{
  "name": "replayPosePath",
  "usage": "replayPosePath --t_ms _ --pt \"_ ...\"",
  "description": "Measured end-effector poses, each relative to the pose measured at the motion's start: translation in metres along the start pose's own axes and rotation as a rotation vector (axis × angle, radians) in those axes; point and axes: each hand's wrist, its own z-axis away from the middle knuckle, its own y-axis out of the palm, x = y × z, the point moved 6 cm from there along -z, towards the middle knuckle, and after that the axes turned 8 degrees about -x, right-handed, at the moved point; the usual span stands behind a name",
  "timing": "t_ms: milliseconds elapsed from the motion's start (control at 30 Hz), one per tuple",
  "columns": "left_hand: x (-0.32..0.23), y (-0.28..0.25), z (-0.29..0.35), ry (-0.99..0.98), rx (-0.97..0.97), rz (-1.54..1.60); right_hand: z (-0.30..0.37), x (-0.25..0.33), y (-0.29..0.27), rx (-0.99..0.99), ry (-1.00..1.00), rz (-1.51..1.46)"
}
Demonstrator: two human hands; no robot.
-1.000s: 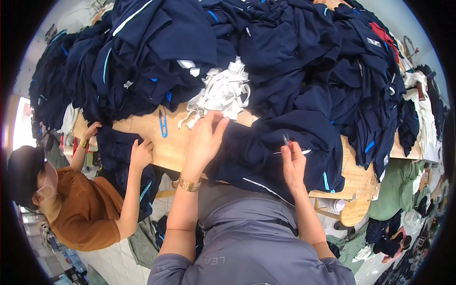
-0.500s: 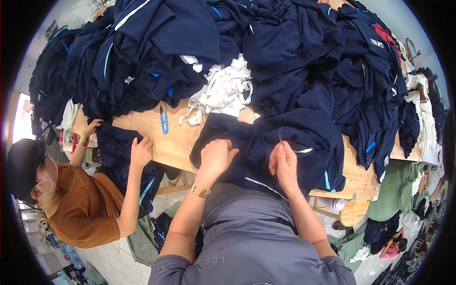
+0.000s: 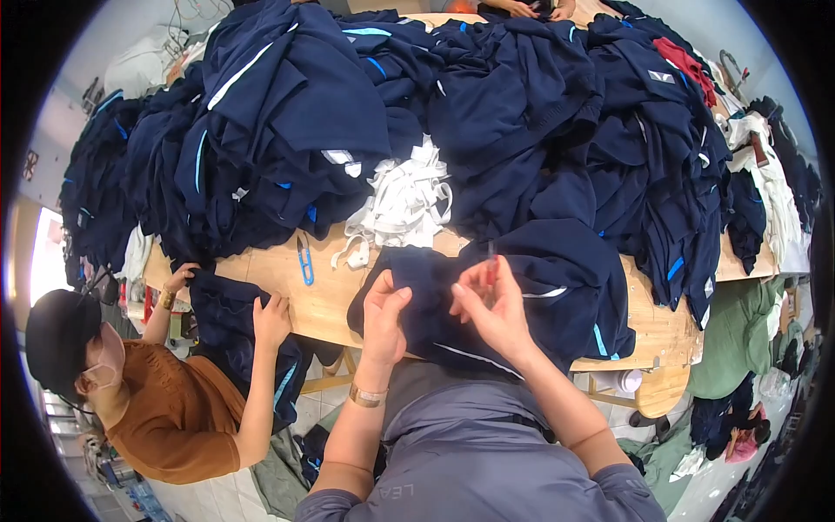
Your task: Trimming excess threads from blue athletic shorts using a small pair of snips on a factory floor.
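A navy garment (image 3: 565,261) with white piping and a light-blue stripe lies bunched at the table's near edge in front of me. Over its left part is my left hand (image 3: 384,317), fingers curled and thumb pressed in; what they pinch, if anything, is hidden. My right hand (image 3: 493,304) is raised above the middle of the garment, gripping a small red tool (image 3: 492,271) between thumb and fingers. Its thin metal tip points away from me and is blurred. Blue-handled thread snips (image 3: 305,261) lie on the wood beyond my left hand.
Large heaps of navy garments (image 3: 296,104) cover the table's far side. White strips (image 3: 404,204) are piled between them. At left, a person in brown (image 3: 174,409) handles navy cloth (image 3: 226,304). Another person's hands (image 3: 539,10) show at the far edge. Green cloth (image 3: 731,339) hangs at right.
The view has tipped up slightly. My left hand has turned from back-up to upright with curled fingers. My right hand has moved left, toward it, with the red tool.
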Motion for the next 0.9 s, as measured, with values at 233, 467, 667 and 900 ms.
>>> replayPosePath --t_ms 233,467,667,900 --pt "0.002 0.000 0.002 0.199 -0.017 -0.354 -0.015 -0.008 0.006 0.008 -0.134 0.275" --pt "0.030 -0.016 0.001 -0.232 -0.052 -0.108 -0.009 -0.006 -0.013 -0.050 -0.002 -0.026" --pt "0.025 -0.013 -0.002 -0.094 -0.009 -0.150 0.002 0.000 -0.010 0.024 -0.202 0.256" --pt "0.019 -0.009 0.000 -0.040 -0.066 -0.221 0.006 0.014 0.011 0.207 -0.250 0.512"
